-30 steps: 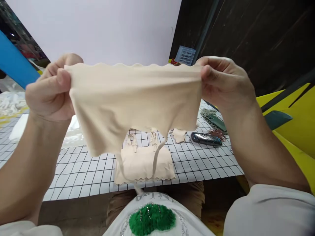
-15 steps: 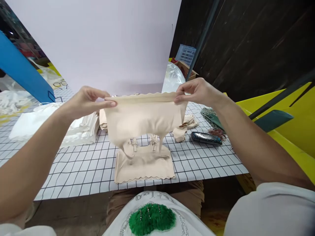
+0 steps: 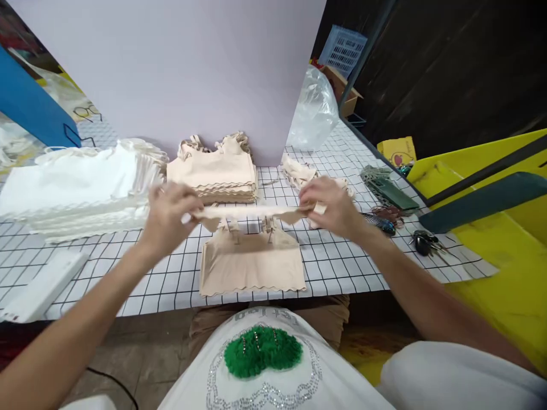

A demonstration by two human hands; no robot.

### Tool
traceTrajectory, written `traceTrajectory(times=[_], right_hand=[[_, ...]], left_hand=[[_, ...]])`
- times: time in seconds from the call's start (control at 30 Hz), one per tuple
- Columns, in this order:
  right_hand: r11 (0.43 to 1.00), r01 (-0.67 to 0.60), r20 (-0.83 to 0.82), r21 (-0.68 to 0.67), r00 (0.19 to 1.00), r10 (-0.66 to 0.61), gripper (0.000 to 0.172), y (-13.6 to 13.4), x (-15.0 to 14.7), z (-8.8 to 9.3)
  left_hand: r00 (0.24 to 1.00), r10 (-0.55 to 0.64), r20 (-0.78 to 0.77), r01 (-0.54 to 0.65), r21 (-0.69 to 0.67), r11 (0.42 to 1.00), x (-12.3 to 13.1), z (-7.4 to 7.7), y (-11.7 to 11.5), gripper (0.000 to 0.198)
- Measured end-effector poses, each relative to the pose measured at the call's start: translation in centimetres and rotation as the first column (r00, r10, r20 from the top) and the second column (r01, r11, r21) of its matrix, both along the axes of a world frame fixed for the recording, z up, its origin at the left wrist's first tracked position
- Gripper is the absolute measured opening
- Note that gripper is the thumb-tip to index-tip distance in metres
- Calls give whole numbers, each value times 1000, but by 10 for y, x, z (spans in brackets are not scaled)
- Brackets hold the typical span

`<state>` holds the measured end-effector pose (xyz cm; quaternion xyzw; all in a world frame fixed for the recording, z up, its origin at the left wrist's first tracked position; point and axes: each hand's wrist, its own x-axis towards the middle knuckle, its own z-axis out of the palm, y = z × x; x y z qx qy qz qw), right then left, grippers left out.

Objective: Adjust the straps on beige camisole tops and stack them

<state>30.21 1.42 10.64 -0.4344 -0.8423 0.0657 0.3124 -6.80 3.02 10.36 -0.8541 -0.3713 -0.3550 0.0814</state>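
Observation:
My left hand (image 3: 171,214) and my right hand (image 3: 331,204) each pinch one end of a beige garment (image 3: 250,213), stretched flat and low over the checked table (image 3: 342,267). Both hands are blurred by motion. Just below it another beige top (image 3: 252,266) lies flat near the table's front edge, its straps pointing away from me. Behind the held garment sits a stack of folded beige tops (image 3: 213,173) against the pale wall.
A pile of white garments (image 3: 81,191) lies at the left. A white box (image 3: 40,287) sits at the front left. A clear plastic bag (image 3: 314,111), beige scraps (image 3: 299,171), a dark phone (image 3: 391,193) and keys (image 3: 423,242) are at the right. A yellow surface (image 3: 499,250) borders the table.
My hands have carried the beige garment from close in front of my face down and forward to just above the table. The view has tilted down, showing the stacks at the back.

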Motion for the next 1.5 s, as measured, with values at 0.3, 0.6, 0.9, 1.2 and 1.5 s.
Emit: traceTrajectory(times=[0.3, 0.6, 0.9, 1.2, 1.5], right_hand=[[995, -88, 22, -53, 996, 90, 21, -70, 0, -90], [978, -136, 254, -161, 951, 174, 37, -110, 3, -101], [979, -200, 150, 34, 970, 193, 21, -56, -51, -71], [977, -184, -52, -106, 982, 180, 20, 9, -125, -78], [965, -86, 104, -248, 988, 114, 27, 49, -195, -87]], left_hand=[[994, -111, -19, 107, -164, 981, -10, -96, -70, 34], [982, -183, -43, 148, -427, 892, -23, -102, -102, 50], [999, -34, 38, 48, -464, 885, -30, -105, 30, 28], [996, -84, 40, 92, -399, 912, -17, -92, 36, 9], [984, 65, 168, 34, -529, 848, -20, -84, 9, 17]])
